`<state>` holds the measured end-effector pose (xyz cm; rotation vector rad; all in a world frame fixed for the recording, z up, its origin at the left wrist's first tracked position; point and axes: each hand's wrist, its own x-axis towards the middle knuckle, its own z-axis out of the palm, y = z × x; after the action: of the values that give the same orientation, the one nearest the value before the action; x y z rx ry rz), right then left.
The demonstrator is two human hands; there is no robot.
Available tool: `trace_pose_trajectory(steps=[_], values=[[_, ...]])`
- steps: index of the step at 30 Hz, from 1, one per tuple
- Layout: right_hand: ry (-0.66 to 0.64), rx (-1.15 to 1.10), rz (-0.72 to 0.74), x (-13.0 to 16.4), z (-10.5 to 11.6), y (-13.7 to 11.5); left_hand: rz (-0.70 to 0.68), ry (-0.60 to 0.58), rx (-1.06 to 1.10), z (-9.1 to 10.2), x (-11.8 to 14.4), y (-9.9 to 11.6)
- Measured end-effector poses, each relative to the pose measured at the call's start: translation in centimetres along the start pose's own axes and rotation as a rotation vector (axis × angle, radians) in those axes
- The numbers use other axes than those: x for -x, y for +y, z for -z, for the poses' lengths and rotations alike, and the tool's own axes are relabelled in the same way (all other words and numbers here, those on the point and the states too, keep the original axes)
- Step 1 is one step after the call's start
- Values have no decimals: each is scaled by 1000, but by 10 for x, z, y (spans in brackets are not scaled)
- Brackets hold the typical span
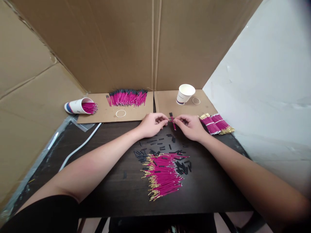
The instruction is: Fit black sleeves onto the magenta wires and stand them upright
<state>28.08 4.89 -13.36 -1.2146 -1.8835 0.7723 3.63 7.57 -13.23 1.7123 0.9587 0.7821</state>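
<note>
My left hand is closed in a pinch, thumb against forefinger. My right hand, also pinched, faces it a short way to the right. A thin magenta wire seems to run sideways from one set of fingertips to the other; its ends are hidden by the fingers. Crossing it between the hands are a few magenta wires with black-sleeved tips. Below the hands lie loose short black sleeves. Nearer me is a heap of magenta wires with gold-coloured ends, black sleeves scattered over it.
Black-tipped wires lie in a row on the cardboard. A paper cup of wires rests sideways at left. Another cup stands upright, rubber bands nearby. Banded wire bundles lie right. Cardboard walls enclose the back.
</note>
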Motion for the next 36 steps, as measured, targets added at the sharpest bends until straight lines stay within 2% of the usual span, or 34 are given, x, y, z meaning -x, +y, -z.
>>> trace_pose_trajectory(steps=[10,29,36], values=[[6,-15,39,1,-2,3,5,-14,8,0,0,1],[-4,-40,1,1,-1,2,12,2,23,0,0,2],[79,-86,-22,0,1,3,-21,18,17,2,0,5]])
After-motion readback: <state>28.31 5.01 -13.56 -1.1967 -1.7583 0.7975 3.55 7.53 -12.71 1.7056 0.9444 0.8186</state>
